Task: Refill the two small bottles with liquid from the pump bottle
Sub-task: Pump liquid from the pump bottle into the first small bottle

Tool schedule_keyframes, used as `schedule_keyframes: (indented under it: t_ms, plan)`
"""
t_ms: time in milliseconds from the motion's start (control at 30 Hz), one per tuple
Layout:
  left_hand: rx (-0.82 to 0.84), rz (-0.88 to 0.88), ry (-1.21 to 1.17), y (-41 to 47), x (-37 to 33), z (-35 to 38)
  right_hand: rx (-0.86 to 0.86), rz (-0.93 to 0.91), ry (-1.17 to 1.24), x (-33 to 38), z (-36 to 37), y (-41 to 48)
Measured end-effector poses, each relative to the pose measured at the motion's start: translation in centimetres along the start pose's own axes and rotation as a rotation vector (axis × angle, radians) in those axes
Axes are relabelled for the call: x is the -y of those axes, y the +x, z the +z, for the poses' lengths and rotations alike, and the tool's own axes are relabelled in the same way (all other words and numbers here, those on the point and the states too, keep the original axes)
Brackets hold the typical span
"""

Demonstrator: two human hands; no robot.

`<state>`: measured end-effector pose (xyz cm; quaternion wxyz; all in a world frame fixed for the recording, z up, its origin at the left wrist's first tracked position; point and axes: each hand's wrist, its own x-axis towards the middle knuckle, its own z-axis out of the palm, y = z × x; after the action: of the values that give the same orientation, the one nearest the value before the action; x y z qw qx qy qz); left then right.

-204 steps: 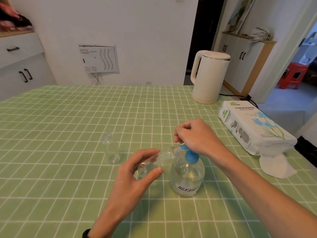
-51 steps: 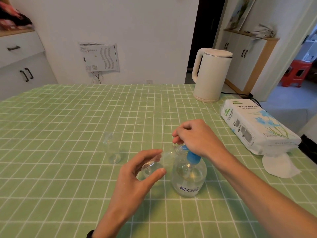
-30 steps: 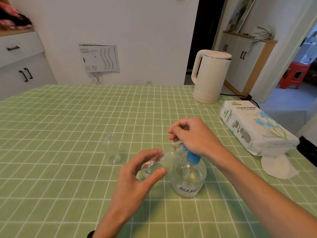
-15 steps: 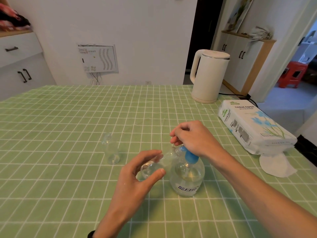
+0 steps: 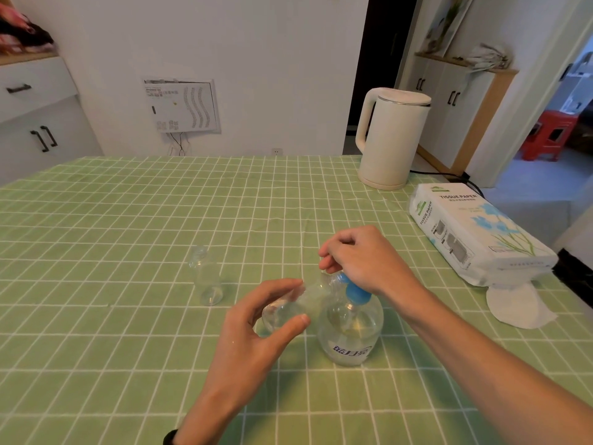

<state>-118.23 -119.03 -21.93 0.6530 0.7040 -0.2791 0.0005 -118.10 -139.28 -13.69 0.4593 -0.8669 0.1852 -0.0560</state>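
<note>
A round clear pump bottle (image 5: 350,329) with a blue pump top stands on the green checked tablecloth, holding some clear liquid. My right hand (image 5: 356,258) lies over its pump head with curled fingers, hiding the nozzle. My left hand (image 5: 256,329) holds a small clear bottle (image 5: 288,306) tilted on its side between thumb and fingers, its mouth up against the pump nozzle. A second small clear bottle (image 5: 205,277) stands upright and uncapped to the left, apart from both hands.
A white electric kettle (image 5: 390,139) stands at the table's far right with its cord trailing off. A tissue paper pack (image 5: 475,229) lies along the right edge, a loose white tissue (image 5: 516,306) in front of it. White cabinets stand at the left and right walls.
My right hand has bobbed up and down slightly over the pump head. The tilted small bottle stays at the nozzle in my left hand. The other small bottle has not moved.
</note>
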Motion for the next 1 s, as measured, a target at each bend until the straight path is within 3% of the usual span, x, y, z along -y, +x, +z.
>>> schedule_keyframes:
  t_ms: [467, 1000]
  plan:
    - [-0.011, 0.02, 0.022, 0.2, -0.2, -0.4, -0.049, -0.101, -0.042, 1.2, -0.6, 0.1]
    - [-0.005, -0.002, -0.001, -0.1, 0.3, 0.0, -0.054, -0.019, 0.019, 0.0, 0.0, 0.0]
